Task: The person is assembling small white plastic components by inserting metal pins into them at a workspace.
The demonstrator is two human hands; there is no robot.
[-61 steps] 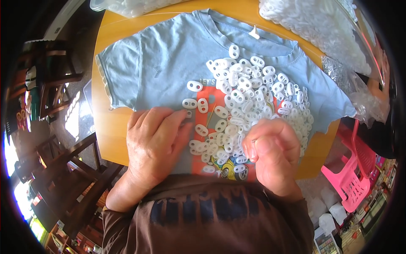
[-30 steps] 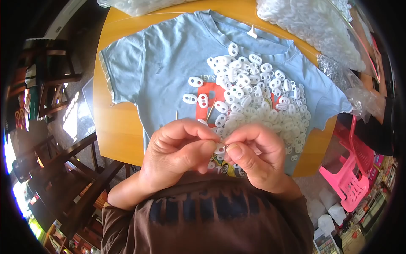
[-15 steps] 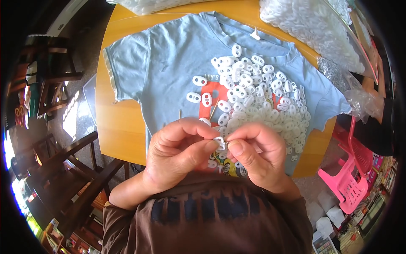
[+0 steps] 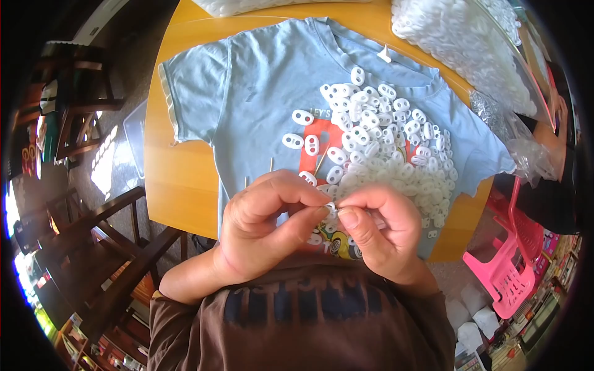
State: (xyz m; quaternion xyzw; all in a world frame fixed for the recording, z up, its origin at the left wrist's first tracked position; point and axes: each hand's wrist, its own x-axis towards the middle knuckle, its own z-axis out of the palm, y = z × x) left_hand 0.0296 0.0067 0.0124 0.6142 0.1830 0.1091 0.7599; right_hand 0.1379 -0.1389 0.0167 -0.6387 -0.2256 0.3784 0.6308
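Observation:
Over the lower part of a blue T-shirt (image 4: 260,93) spread flat, my two hands meet fingertip to fingertip. My left hand (image 4: 269,219) pinches a small white two-hole plastic piece (image 4: 331,208) between thumb and index finger. My right hand (image 4: 383,229) is closed in a pinch against the same piece, on a tiny metal bit mostly hidden by the fingertips. Just beyond the hands lies a heap of similar white plastic pieces (image 4: 371,136), with smaller, cloudier ones on its near and right sides. Thin brass-coloured pins (image 4: 322,159) lie left of the heap.
The shirt covers much of a yellow wooden table (image 4: 176,185). A large clear bag of white pieces (image 4: 445,43) sits at the far right, near a small bag of silvery bits (image 4: 492,111). A pink plastic chair (image 4: 504,266) stands right; dark wooden chairs (image 4: 124,247) stand left.
The whole view has shifted slightly, so the table and shirt sit a little further right. My right fingertips have drawn closer to the white piece, and less of the metal bit shows.

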